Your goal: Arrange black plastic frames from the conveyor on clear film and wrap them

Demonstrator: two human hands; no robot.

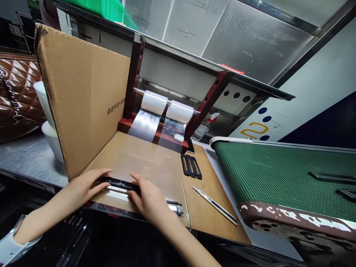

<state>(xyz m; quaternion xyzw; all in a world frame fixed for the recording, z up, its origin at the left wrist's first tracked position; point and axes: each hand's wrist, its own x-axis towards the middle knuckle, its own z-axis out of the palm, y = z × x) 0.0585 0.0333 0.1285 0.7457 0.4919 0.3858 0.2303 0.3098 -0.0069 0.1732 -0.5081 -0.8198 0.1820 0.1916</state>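
Observation:
My left hand point(85, 183) and my right hand point(148, 198) lie on a long black plastic part point(120, 183) that rests on clear film point(139, 159) at the near edge of a cardboard work surface point(200, 207). The fingers of both hands press down flat on the part, left hand at its left end, right hand at its right end. A second black part point(175, 207) pokes out from under my right hand. The film runs down from two white rolls point(167, 105) on a dark red stand point(211, 98).
A cardboard wall point(80, 89) stands on the left. Three black parts point(191, 166) and a slim white-handled knife point(215, 205) lie on the cardboard to the right. A green conveyor belt point(272, 174) carrying black parts runs along the right. A brown quilted bag point(16, 92) sits at far left.

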